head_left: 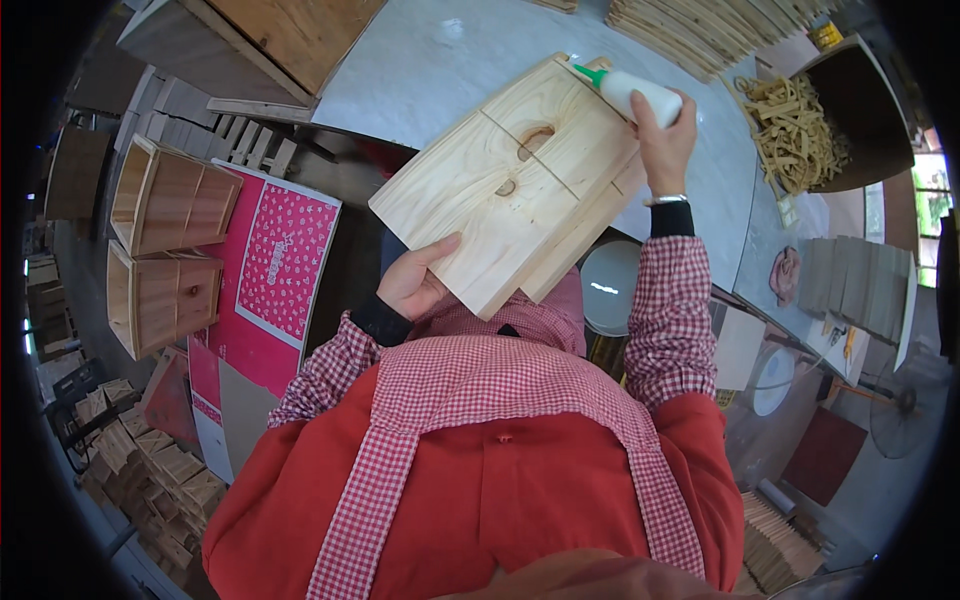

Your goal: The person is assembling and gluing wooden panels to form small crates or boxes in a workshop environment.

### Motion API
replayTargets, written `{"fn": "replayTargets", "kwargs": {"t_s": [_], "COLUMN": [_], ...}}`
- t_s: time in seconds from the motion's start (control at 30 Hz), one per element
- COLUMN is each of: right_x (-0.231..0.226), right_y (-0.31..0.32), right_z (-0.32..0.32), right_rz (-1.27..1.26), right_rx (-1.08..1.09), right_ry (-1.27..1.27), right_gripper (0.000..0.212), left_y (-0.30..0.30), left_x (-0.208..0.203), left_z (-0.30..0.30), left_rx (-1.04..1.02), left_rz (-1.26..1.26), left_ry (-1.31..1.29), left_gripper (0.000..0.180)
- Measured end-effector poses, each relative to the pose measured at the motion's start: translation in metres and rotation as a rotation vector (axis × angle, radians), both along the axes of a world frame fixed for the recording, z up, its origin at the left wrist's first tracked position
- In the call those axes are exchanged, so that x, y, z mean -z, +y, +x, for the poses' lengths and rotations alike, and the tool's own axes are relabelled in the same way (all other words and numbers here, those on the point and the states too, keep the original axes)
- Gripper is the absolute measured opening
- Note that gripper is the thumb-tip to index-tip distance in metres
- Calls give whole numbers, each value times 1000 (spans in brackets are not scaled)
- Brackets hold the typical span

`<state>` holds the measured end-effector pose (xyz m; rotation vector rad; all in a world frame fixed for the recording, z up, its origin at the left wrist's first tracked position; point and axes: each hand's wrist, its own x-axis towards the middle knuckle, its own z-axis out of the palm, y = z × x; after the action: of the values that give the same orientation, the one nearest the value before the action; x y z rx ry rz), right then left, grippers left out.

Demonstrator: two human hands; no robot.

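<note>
My left hand (414, 280) grips the near left corner of a pale wooden panel (470, 215), thumb on top and fingers beneath. Knots and dark lines across the grain mark the panel's face. Another board (590, 225) shows along its right side, partly covered by it. In my right hand (664, 140) is a white squeeze bottle (641, 97) with a green nozzle, tipped so the nozzle points left over the panel's far right corner. Whether the nozzle touches the wood or anything flows out, I cannot tell.
The panel's far part lies over a pale tabletop (400, 70). Stacked wooden slats (690, 35) stand at the back, and curled wood strips (795, 130) spill from a bin at right. Two wooden boxes (165, 300) rest on a pink sheet at left. A round white bucket (608, 285) is below the table edge.
</note>
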<state>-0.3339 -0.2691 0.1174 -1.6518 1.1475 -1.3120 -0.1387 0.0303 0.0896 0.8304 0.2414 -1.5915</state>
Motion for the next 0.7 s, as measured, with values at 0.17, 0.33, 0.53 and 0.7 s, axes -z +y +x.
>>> {"fn": "replayTargets", "kwargs": {"t_s": [0.17, 0.33, 0.53, 0.7], "right_x": [0, -6, -33, -53], "right_y": [-11, -19, -2, 29], "right_z": [25, 20, -33, -73], "right_rz": [-158, -303, -316, -238], "right_rx": [-24, -105, -111, -8], "right_ry": [163, 282, 409, 510], "right_gripper": [53, 51, 47, 47], "left_y": [0, 1, 0, 1], "left_x": [-4, -1, -1, -6], "left_z": [-3, -2, -3, -2], "left_rx": [-15, -17, 9, 7], "left_rz": [19, 26, 0, -5], "left_ry": [-22, -32, -51, -71], "left_gripper": [50, 51, 52, 53]}}
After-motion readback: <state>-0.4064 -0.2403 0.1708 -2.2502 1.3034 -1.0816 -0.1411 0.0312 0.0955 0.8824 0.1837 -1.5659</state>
